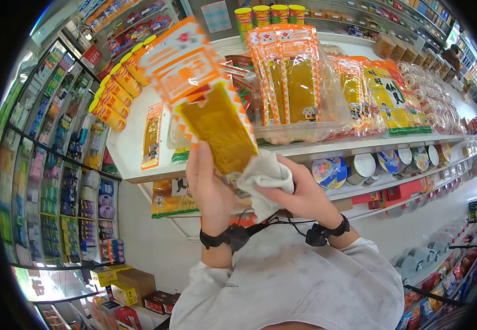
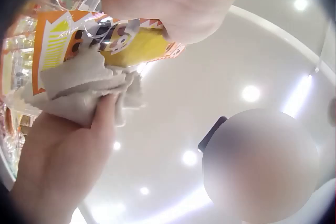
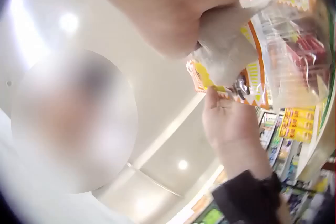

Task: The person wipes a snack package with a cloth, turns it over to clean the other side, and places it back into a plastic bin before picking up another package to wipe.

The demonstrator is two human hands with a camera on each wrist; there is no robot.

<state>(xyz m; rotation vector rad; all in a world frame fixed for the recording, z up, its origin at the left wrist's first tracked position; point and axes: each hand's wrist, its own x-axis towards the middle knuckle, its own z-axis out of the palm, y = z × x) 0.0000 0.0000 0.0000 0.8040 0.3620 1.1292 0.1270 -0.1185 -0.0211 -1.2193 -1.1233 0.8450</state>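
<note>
An orange-and-white packet with a yellow-brown window is held up, tilted, above the counter's front edge. My left hand grips its lower left side, thumb and fingers along the edge. A grey-white cloth lies against the packet's lower right corner, pinched in my right hand. In the left wrist view the cloth is folded over the packet's printed end, with the right hand beneath it. The right wrist view shows the left hand at the packet's edge beside the cloth.
Similar packets stand in a clear plastic tray on the white counter. One more packet lies flat at the left, near a row of yellow cans. Bagged snacks fill the right side; lidded tubs sit on the shelf below.
</note>
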